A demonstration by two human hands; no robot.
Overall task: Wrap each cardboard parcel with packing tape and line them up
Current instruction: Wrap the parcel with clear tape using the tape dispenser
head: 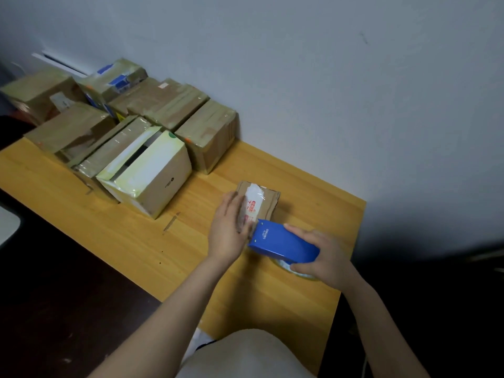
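**Small parcel met the tape dispenser**

The wooden table (122,241) spread beneath and beyond both sets of fingers. A cluster of taped parcels (169,105) sat against the wall, well apart from the fingertips, up and to their left. A pale box (152,173) was the member of that cluster nearest the left fingertips.

The right hand (324,255) gripped the blue tape dispenser (283,242), its fingers curled round the far and near edges. A roll of clear tape (300,272) showed just under the nearer fingertips.

The left hand (227,233) had its fingers straight and pressed together, lying flat along the left side of the 1 small parcel (266,203). That parcel rested on the table just past the right fingertips, its near end touching the dispenser's front. A white label (253,205) with red print ran along its top, right beside the left fingers.
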